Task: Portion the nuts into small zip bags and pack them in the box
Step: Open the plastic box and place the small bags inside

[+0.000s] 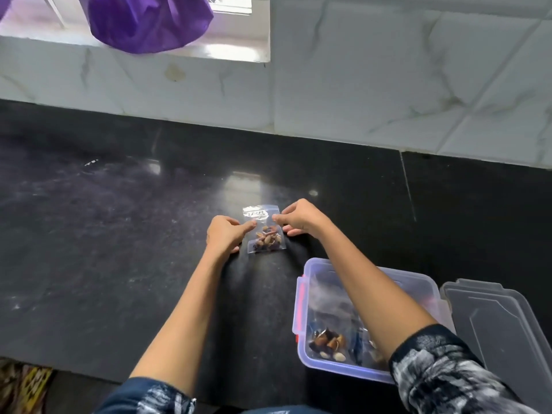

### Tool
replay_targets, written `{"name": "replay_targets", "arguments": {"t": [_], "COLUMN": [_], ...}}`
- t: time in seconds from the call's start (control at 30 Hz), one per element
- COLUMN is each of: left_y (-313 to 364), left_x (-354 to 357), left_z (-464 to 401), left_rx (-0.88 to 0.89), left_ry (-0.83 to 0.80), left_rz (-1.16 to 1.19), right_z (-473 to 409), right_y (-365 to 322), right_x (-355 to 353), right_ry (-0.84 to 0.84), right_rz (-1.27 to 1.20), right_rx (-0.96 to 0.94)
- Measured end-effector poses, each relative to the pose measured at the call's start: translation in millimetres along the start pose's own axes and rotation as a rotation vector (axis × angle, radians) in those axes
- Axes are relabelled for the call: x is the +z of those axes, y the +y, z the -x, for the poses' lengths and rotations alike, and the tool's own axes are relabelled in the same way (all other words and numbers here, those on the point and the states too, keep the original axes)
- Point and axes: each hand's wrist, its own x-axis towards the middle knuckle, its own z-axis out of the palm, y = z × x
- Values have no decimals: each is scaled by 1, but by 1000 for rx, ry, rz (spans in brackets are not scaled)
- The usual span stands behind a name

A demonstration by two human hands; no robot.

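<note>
A small clear zip bag (pixel 264 231) with mixed nuts in its lower half lies flat on the black counter (pixel 119 234). My left hand (pixel 224 234) pinches the bag's left edge near the zip strip. My right hand (pixel 298 218) pinches the right edge at the same height. A clear plastic box (pixel 316 282) with red clips stands at the lower right under my right forearm. Filled nut bags (pixel 328 343) lie in its near end.
The box's clear lid (pixel 501 330) lies flat to the right of the box. A white marble-tiled wall (pixel 388 85) runs along the back of the counter. A purple cloth (pixel 149 22) hangs at a window sill at the top left. The counter's front edge is near my body.
</note>
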Motion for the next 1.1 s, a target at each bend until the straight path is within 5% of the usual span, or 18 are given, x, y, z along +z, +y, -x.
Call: {"name": "replay_targets", "arguments": {"t": [0.53,0.8,0.97,1.1], "left_y": [6,34,62,76], "left_x": [27,5,-7,11], "left_z": [-28,18,76,122], "left_rx": [85,252,206,279], "left_ry": [38,-104,-482,-549], "left_rz": [249,391,402,462], "right_z": [-28,27,90,138], "right_y": [-7,-19,-11,17], "right_x": [-2,-20,-50,-69], "right_ry": [-156,-90,19,90], "right_rz": [-128,-392,-749,-942], "right_rx": [-29,-222,-295,-303]}}
